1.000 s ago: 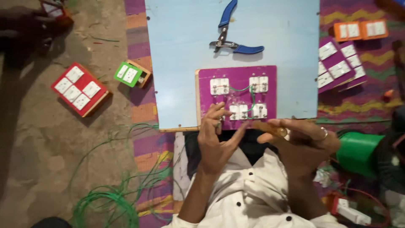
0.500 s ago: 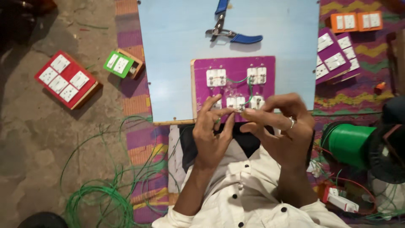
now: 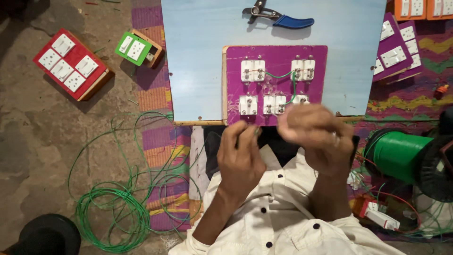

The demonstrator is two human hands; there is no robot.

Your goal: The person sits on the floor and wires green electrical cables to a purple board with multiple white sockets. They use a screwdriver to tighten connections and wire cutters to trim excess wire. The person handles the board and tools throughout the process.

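Both hands sit just below the purple switch board (image 3: 276,85) on the tabletop (image 3: 198,61). Left hand (image 3: 240,158) pinches something thin, maybe wire; right hand (image 3: 316,137) is blurred, grip unclear. Looks mid-wiring; pliers (image 3: 278,16) lie beyond the board.

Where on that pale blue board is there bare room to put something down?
The blue board is bare left of the purple panel, and on a narrower strip to its right. Crowded: the pliers above, both hands below.
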